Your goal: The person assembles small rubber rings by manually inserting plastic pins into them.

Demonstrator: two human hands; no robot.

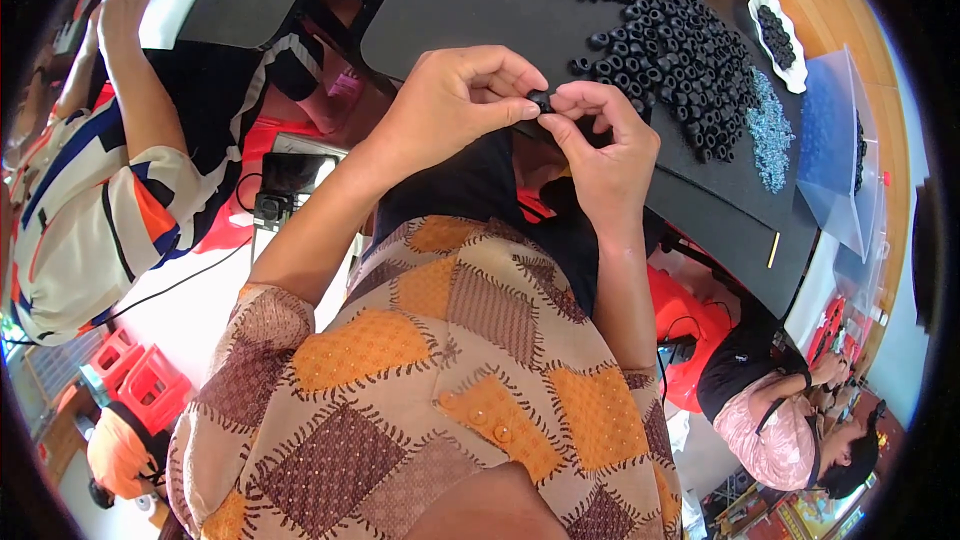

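Black bead (540, 101), one: was held up between both hands by the table's near edge. Left hand (446, 98): thumb and forefinger were nearly closed, tips on the bead; the other fingers bent inward. Right hand (608, 155): thumb and forefinger likewise met the bead from the other side, remaining fingers loosely curled.

Table (460, 2), one, dark: carried a heap (690, 65) of black beads, spread from the far edge toward the right edge. Blue beads (770, 135): lay beside the heap, nearer the right edge. Dish (755, 10), white, scalloped: stood at the far right corner, holding black pieces. Clear bin (828, 190): stood along the right edge.
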